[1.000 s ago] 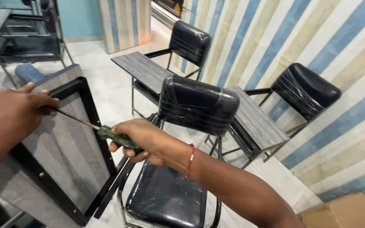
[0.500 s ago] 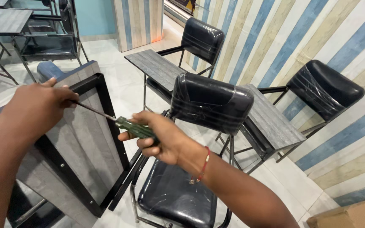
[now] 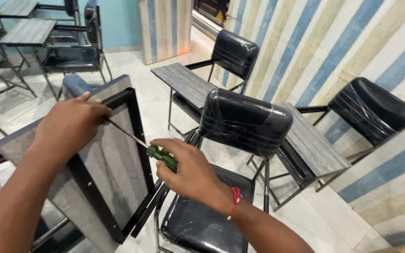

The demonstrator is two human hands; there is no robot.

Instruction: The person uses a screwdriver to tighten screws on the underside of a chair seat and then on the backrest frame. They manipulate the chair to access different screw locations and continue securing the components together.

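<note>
The grey board (image 3: pixel 104 164) in its black frame (image 3: pixel 139 140) tilts up at near left, against the chair (image 3: pixel 221 154). Your left hand (image 3: pixel 69 126) curls closed over its top edge, steadying it, while your right hand (image 3: pixel 188 171) grips the green screwdriver (image 3: pixel 162 158) tightly, tip toward the frame.

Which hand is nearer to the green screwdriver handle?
Right. The right hand grips the green screwdriver handle itself; the left hand sits at the far end of the shaft, on the black-framed board.
</note>
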